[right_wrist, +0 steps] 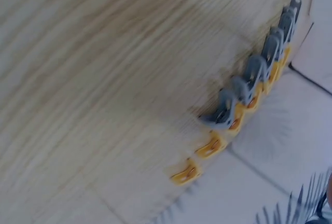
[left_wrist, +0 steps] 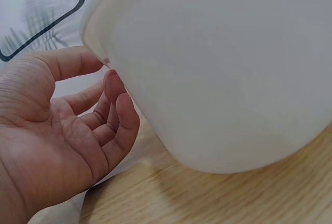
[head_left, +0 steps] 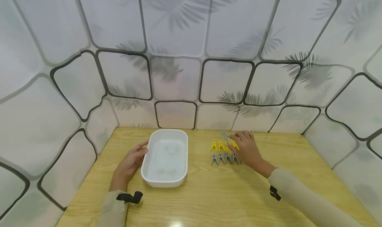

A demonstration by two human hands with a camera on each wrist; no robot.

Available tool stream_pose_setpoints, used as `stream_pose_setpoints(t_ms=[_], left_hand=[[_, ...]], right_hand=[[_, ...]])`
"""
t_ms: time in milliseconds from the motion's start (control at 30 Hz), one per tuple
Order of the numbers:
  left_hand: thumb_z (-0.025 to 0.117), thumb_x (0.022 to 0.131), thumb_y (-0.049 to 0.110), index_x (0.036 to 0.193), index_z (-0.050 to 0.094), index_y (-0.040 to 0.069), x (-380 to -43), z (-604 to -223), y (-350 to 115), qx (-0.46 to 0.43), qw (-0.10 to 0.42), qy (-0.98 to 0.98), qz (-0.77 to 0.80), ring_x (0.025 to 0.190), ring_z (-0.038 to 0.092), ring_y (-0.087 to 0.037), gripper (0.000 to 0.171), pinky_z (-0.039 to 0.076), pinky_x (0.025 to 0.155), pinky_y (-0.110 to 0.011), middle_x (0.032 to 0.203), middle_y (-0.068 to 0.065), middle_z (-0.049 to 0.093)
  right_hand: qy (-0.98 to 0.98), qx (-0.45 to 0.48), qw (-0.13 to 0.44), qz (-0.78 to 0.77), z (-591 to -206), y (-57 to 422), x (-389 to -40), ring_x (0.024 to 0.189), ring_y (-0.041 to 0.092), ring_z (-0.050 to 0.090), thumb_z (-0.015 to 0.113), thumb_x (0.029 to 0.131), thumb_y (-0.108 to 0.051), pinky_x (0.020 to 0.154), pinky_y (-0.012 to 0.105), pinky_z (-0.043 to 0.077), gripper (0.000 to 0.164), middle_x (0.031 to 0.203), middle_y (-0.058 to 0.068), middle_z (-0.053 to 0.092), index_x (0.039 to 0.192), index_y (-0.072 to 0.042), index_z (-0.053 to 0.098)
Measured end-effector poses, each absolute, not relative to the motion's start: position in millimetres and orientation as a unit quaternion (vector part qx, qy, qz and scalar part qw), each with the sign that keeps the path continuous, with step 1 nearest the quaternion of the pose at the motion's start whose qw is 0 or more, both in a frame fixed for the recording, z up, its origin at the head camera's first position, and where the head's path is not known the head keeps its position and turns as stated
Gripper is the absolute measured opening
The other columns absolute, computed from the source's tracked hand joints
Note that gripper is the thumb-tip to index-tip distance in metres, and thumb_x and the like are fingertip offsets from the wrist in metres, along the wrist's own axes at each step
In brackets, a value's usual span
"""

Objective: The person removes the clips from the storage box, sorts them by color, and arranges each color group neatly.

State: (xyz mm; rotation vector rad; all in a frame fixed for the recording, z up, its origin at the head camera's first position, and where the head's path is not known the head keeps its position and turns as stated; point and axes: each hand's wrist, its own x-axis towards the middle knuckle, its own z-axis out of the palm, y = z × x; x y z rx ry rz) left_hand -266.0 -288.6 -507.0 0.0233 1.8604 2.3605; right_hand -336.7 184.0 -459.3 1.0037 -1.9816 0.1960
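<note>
A white rectangular plastic tub (head_left: 165, 184) stands on the table. My left hand (head_left: 131, 162) holds its left side, the thumb at the rim and the curled fingers against the outer wall (left_wrist: 207, 79). Over on the right, my right hand (head_left: 246, 150) pinches a grey clip (head_left: 224, 135) above the far end of the clip rows. Below it are a row of yellow clips (head_left: 214, 146) and, nearer, a row of grey clips (head_left: 214, 159). The right hand partly covers the rightmost ones. Both rows also show in the right wrist view, the grey clips (right_wrist: 254, 68) beside the yellow clips (right_wrist: 210, 145).
The wooden table (head_left: 203, 200) is enclosed at the back and sides by a patterned cloth wall (head_left: 176, 78). Its back edge runs close behind the clips and the tub. Dark straps (head_left: 129, 197) sit on both sleeves.
</note>
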Motion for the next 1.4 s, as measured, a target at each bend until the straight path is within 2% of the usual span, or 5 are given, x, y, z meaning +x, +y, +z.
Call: stream_pose_setpoints(t_ms=[233, 833, 933, 1067, 1400], left_hand=[[0.053, 0.106, 0.013, 0.159, 0.024, 0.000, -268, -506, -287, 0.003, 0.065, 0.616, 0.785, 0.098, 0.065, -0.005, 0.062, 0.053, 0.087, -0.022, 0.104, 0.010, 0.070], [0.054, 0.106, 0.013, 0.150, 0.045, 0.011, -267, -507, -289, -0.010, 0.059, 0.617, 0.785, 0.100, 0.066, -0.005, 0.045, 0.053, 0.088, -0.023, 0.108, 0.011, 0.073], [0.053, 0.106, 0.012, 0.148, 0.048, 0.013, -267, -507, -288, 0.001, 0.065, 0.615, 0.786, 0.100, 0.066, -0.005, 0.042, 0.053, 0.089, -0.023, 0.108, 0.012, 0.073], [0.052, 0.106, 0.010, 0.141, 0.055, 0.018, -268, -507, -287, 0.014, 0.058, 0.602, 0.797, 0.098, 0.067, -0.006, 0.036, 0.053, 0.087, -0.024, 0.105, 0.011, 0.073], [0.051, 0.106, 0.009, 0.144, 0.053, 0.016, -266, -507, -286, 0.011, 0.062, 0.606, 0.793, 0.095, 0.066, -0.007, 0.039, 0.053, 0.085, -0.025, 0.101, 0.011, 0.072]], right_hand=[[-0.813, 0.372, 0.442, 0.063, -463, 219, -336, 0.091, 0.040, 0.054, 0.031, 0.108, -0.055, 0.084, 0.057, 0.040, 0.070, 0.096, 0.018, 0.059, 0.105, 0.002, 0.070], [-0.853, 0.318, 0.407, 0.077, -488, 265, -329, 0.082, 0.036, 0.050, 0.030, 0.104, -0.062, 0.078, 0.053, 0.037, 0.077, 0.087, 0.016, 0.058, 0.096, 0.004, 0.071], [-0.864, 0.310, 0.389, 0.076, -493, 271, -324, 0.081, 0.035, 0.051, 0.056, 0.102, -0.051, 0.079, 0.054, 0.039, 0.057, 0.087, 0.015, 0.058, 0.095, 0.004, 0.071], [-0.889, 0.285, 0.350, 0.078, -495, 274, -321, 0.083, 0.034, 0.051, 0.087, 0.080, -0.023, 0.081, 0.055, 0.039, 0.033, 0.088, 0.014, 0.058, 0.094, 0.002, 0.071], [-0.940, 0.221, 0.250, 0.064, -503, 272, -310, 0.083, 0.032, 0.053, 0.082, 0.084, -0.026, 0.086, 0.057, 0.042, 0.029, 0.088, 0.012, 0.060, 0.092, 0.000, 0.071]])
